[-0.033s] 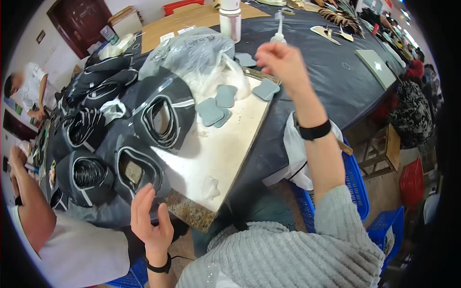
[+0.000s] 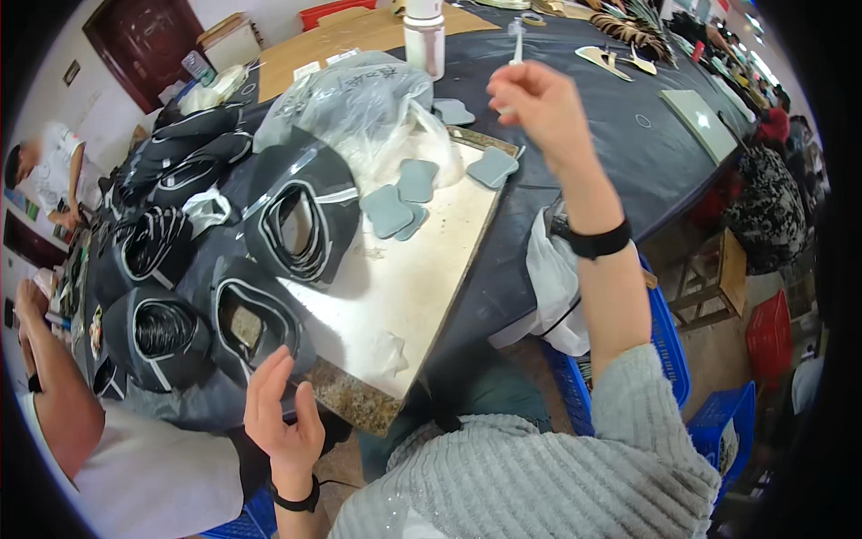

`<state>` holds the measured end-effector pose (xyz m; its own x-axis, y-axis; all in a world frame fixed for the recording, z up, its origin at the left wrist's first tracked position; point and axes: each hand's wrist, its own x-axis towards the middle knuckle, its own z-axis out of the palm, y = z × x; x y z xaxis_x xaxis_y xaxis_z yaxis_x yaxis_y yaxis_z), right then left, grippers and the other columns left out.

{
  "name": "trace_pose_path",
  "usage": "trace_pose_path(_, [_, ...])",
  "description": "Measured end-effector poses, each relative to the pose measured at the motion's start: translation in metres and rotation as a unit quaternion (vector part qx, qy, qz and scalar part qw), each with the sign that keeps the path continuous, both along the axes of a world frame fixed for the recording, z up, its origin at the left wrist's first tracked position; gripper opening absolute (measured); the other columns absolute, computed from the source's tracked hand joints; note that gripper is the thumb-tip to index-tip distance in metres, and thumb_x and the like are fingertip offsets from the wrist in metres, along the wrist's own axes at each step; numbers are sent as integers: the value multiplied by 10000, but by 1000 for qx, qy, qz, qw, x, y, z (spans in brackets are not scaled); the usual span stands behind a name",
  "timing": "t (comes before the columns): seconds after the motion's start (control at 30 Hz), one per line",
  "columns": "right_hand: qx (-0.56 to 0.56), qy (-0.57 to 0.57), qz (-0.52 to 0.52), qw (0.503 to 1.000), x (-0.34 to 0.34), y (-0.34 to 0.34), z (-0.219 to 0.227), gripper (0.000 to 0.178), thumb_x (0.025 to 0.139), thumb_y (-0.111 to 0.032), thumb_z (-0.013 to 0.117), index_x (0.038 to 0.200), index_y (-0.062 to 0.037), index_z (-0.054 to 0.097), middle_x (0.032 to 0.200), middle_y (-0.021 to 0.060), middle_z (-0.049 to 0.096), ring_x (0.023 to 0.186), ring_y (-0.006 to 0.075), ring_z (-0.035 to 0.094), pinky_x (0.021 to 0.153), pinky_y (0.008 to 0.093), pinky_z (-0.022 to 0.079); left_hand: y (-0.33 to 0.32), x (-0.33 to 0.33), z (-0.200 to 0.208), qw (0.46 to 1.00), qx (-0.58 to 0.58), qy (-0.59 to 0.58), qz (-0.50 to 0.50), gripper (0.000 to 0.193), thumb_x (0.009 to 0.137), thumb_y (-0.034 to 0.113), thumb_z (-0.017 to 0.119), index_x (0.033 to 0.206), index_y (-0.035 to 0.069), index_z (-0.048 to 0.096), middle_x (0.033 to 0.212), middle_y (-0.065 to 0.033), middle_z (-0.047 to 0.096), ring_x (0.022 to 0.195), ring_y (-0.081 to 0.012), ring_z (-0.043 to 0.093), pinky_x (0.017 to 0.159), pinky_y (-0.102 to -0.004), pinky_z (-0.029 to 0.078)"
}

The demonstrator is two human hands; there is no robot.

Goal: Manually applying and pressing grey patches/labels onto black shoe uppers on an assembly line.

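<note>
My right hand (image 2: pixel 545 112) is raised over the far part of the table, its fingers curled together. A bottle with a thin white nozzle (image 2: pixel 518 43) stands right behind the fingertips, its body mostly covered by them. Whether anything sits in the pinch, I cannot make out. My left hand (image 2: pixel 285 413) hovers palm up, thumb apart from the fingers and nothing in it, beside a stack of curved black pieces with white edging (image 2: pixel 256 314). Several grey rounded pads (image 2: pixel 389 212) lie on a white board (image 2: pixel 422 287); one grey pad (image 2: pixel 492 168) is at its far right corner.
More black stacks (image 2: pixel 162 328) fill the left side. A clear plastic bag (image 2: pixel 350 103) and a white bottle (image 2: pixel 425 45) stand behind the board. Blue baskets (image 2: pixel 664 332) and a wooden stool (image 2: pixel 714 278) are at right. A co-worker's arm (image 2: pixel 58 359) is at left.
My right hand has shifted slightly right, and its fingers now cover more of the nozzle bottle. My left hand stays in nearly the same place.
</note>
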<state>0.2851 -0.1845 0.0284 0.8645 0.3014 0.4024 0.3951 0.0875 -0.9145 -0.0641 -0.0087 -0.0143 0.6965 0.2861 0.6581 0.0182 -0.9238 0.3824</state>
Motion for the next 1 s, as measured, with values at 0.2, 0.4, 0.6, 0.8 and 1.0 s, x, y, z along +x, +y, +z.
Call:
trace_pose_path(0.2, [-431,-164,-20,887,40,-21,-40,284,666,-273,695,832,-53,629,782,89,650,735,274,622,671,361,493,-10,29,-2,995,-40,42,-87,185,721,-28,614,905,-11,608,928,-159,635,784,-295,619,677,-317,496])
trace_pose_path(0.4, [-553,-348,-66,754,15,3,-112,256,675,-151,647,869,7,594,835,152,566,818,311,573,727,372,486,-11,45,-1,990,-38,64,-122,145,733,-32,581,874,-20,611,891,-161,642,756,-266,630,654,-293,485])
trace_pose_path(0.6, [-449,-444,-134,764,19,5,-93,61,672,-47,582,700,6,592,711,131,568,704,278,582,592,343,489,-10,48,3,988,-50,83,-121,171,717,-41,599,884,-9,615,894,-148,641,738,-268,621,635,-302,480])
trace_pose_path(0.8, [18,208,115,971,-72,-5,-39,70,829,-71,570,825,-3,585,732,12,583,654,61,516,573,221,413,-22,67,10,903,-412,28,-120,139,810,-11,574,945,-30,604,863,-113,641,820,-164,627,734,-257,484])
trace_pose_path(1.0, [168,229,201,937,-169,31,-53,23,861,-29,539,858,-6,537,805,-7,538,741,51,486,663,203,406,-47,95,3,877,-455,-9,-156,206,791,45,667,968,-30,594,905,-87,634,801,-115,622,728,-230,502])
